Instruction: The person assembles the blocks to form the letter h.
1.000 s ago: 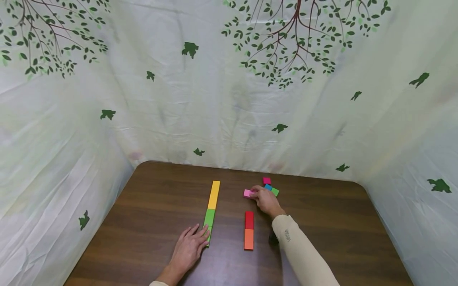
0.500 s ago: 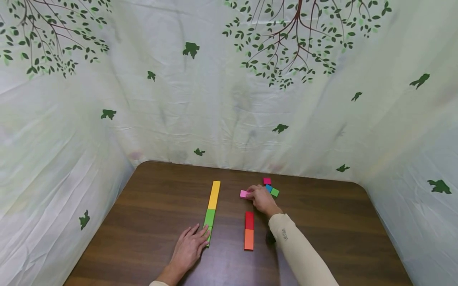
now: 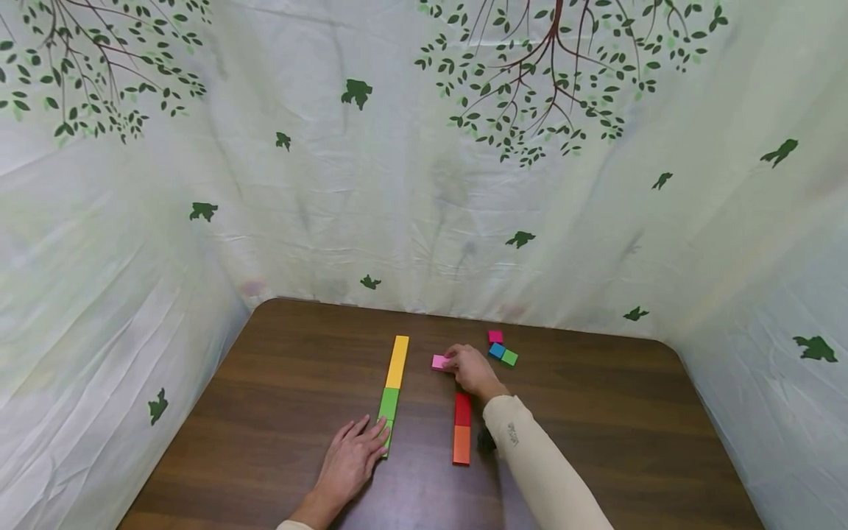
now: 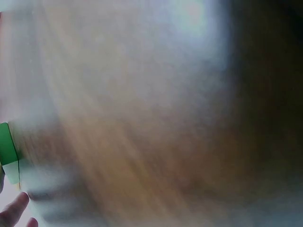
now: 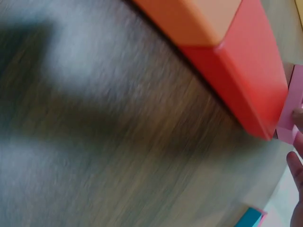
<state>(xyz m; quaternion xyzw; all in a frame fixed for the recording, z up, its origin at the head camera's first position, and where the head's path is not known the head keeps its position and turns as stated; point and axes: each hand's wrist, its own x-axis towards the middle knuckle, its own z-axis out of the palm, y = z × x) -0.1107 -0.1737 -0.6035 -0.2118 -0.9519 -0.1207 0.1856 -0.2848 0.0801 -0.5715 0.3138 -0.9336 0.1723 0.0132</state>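
Note:
My left hand [image 3: 361, 447] lies flat on the brown table [image 3: 278, 383], its fingertips touching the near end of a row made of a yellow block [image 3: 397, 361] and green blocks [image 3: 388, 406]. The left wrist view is blurred and shows only a green block [image 4: 7, 149] and fingertips [image 4: 14, 213]. My right hand [image 3: 459, 363] pinches a small pink block [image 3: 439, 361] low over the table, between the yellow block and the far end of a red block [image 3: 461, 409]. The red block [image 5: 246, 75] joins an orange block [image 3: 461, 444]. In the right wrist view the pink block [image 5: 289, 116] sits just past the red one.
A magenta block [image 3: 495, 336], a blue block [image 3: 497, 350] and a small green block [image 3: 509, 358] lie together right of my right hand. A leaf-printed white cloth [image 3: 424, 184] walls the table at the back and both sides.
My right hand has carried the pink block leftward, away from the cluster of three small blocks and toward the yellow block. The left hand has stayed still.

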